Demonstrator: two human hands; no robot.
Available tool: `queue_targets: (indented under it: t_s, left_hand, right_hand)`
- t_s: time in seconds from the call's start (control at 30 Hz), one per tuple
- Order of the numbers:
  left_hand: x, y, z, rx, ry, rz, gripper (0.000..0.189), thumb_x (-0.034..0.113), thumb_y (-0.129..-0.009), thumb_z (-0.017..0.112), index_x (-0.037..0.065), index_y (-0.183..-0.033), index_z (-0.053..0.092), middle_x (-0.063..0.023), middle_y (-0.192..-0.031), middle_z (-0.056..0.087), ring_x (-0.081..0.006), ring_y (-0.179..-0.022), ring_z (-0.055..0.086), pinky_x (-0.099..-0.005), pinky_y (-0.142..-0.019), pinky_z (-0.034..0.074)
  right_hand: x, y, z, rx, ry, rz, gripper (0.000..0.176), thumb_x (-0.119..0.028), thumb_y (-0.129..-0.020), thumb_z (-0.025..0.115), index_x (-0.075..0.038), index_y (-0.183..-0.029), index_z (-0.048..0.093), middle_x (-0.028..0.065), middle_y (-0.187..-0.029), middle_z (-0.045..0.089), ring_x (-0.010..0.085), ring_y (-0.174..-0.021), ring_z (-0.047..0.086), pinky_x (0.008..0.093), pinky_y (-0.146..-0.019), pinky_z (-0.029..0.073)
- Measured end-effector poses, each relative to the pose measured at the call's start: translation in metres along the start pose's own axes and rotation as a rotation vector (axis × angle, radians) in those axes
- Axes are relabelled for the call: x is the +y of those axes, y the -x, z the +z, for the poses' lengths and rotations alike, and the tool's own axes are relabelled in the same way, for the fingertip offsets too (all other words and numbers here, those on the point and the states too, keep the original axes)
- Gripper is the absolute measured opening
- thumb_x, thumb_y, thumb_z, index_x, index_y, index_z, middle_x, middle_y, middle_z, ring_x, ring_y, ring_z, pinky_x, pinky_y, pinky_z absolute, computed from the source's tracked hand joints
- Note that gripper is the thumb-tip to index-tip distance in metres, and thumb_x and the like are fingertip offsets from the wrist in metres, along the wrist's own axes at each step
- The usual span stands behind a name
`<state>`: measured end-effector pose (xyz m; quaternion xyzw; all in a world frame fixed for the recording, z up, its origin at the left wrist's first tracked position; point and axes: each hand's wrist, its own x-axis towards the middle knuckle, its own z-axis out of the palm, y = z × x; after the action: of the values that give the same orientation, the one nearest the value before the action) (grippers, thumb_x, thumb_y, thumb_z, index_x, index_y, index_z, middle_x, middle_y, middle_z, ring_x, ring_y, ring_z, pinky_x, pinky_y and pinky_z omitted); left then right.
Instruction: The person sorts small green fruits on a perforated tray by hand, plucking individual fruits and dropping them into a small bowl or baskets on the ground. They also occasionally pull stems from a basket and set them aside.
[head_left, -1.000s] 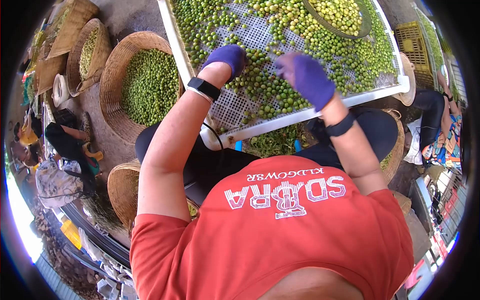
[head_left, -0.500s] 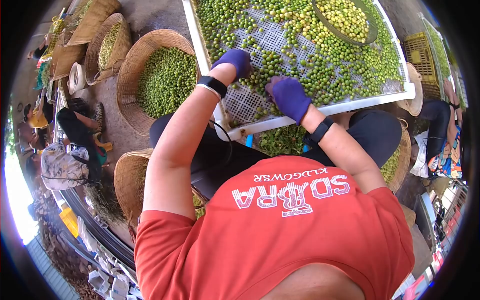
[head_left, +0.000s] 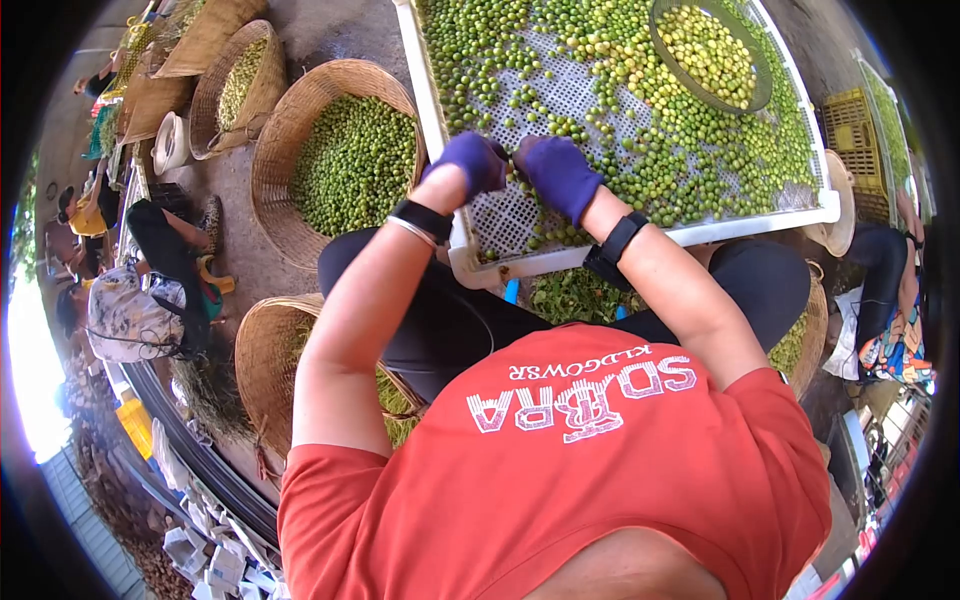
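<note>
Both hands wear purple gloves over a white perforated tray (head_left: 462, 240) of small round green and yellow fruit (head_left: 700, 150). My left hand (head_left: 470, 165) is above the tray's near left corner, its fingers curled; what they hold, if anything, is hidden. Close beside it, my right hand (head_left: 558, 175) bends inward, fingertips almost meeting the left hand's. Its fingers are curled too, and their contents cannot be made out. Green fruit lies just beyond both hands. A mesh sieve (head_left: 767, 85) with yellowish fruit sits at the tray's far right.
A wicker basket (head_left: 275, 180) of green fruit stands left of the tray, with another basket (head_left: 262, 75) behind it. A third basket (head_left: 262, 370) is near my left knee. A yellow crate (head_left: 855, 145) and a seated person's leg (head_left: 878, 275) are at the right.
My right hand has moved left and up toward my left hand, and the gap between them has narrowed. My left hand is slightly lower in view. The whole view has shifted a little.
</note>
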<state>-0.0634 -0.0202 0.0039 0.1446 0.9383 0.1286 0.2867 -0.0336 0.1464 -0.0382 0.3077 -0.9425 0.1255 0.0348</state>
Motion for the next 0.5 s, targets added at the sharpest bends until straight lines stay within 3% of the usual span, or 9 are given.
queue_targets:
  t_s: [0.07, 0.13, 0.27, 0.5]
  left_hand:
    - [0.000, -0.003, 0.022, 0.001, -0.029, -0.008, 0.029, 0.024, -0.071, 0.071, 0.012, -0.097, 0.070, -0.0170, -0.082, 0.068, -0.0301, -0.076, 0.067, -0.0369, -0.071, 0.053]
    - [0.023, 0.011, 0.010, -0.081, 0.125, -0.077, 0.019, 0.021, -0.075, 0.064, 0.010, -0.088, 0.072, -0.0176, -0.094, 0.067, -0.0348, -0.090, 0.064, -0.0402, -0.081, 0.051]
    - [0.021, 0.005, 0.027, 0.096, -0.007, -0.007, 0.019, 0.016, -0.082, 0.057, 0.005, -0.089, 0.070, -0.0198, -0.096, 0.066, -0.0353, -0.091, 0.064, -0.0420, -0.080, 0.051]
    - [0.025, 0.008, 0.033, 0.155, -0.111, 0.034, 0.019, 0.014, -0.084, 0.054, 0.005, -0.089, 0.069, -0.0189, -0.096, 0.065, -0.0354, -0.089, 0.064, -0.0436, -0.076, 0.052]
  right_hand:
    - [-0.001, -0.001, -0.003, -0.013, -0.026, 0.010, 0.010, -0.014, -0.080, 0.057, -0.009, -0.079, 0.066, 0.0126, -0.083, 0.063, 0.0288, -0.076, 0.066, 0.0394, -0.064, 0.053]
    - [0.001, -0.002, -0.003, -0.020, -0.074, 0.020, 0.011, -0.014, -0.080, 0.057, -0.009, -0.080, 0.066, 0.0133, -0.085, 0.064, 0.0290, -0.078, 0.067, 0.0397, -0.066, 0.053]
    - [0.006, -0.004, -0.003, -0.083, -0.106, 0.092, 0.012, -0.015, -0.081, 0.056, -0.009, -0.080, 0.066, 0.0148, -0.088, 0.065, 0.0305, -0.082, 0.066, 0.0409, -0.070, 0.053]
    - [0.023, -0.002, -0.012, -0.077, -0.278, 0.099, 0.010, -0.011, -0.079, 0.057, -0.006, -0.085, 0.064, 0.0176, -0.088, 0.064, 0.0362, -0.082, 0.064, 0.0436, -0.072, 0.051]
